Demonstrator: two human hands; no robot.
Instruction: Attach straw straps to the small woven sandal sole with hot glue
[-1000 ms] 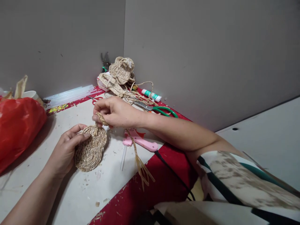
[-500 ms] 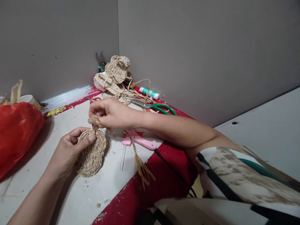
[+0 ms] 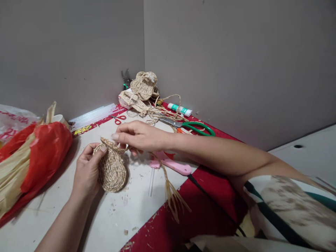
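My left hand [image 3: 88, 169] grips the upper left edge of a coiled straw piece [image 3: 112, 173] shaped like a gourd, thumb on its face and fingers behind. Across its top runs a loose straw braid [image 3: 110, 142], which passes under my right hand [image 3: 140, 135]. The fingers of that hand are bent around the braid, partly hidden. Beyond the hand, the frayed straw tail [image 3: 173, 196] hangs over the table's red edge. Just below the right wrist lies a pink glue gun [image 3: 173, 164] with a clear glue stick.
Green-handled scissors [image 3: 198, 127], small red scissors [image 3: 118, 119], a white-and-green tube [image 3: 180, 109] and a heap of straw cord [image 3: 143, 85] lie toward the corner. Glue sticks [image 3: 94, 115] line the wall. A red plastic bag [image 3: 52, 147] with straw is at left; a black cable [image 3: 210, 199] crosses the red cloth.
The raised braid loop above the coiled piece now lies lower, along its top edge. My right hand has shifted slightly right relative to the piece. The whole view has swung left.
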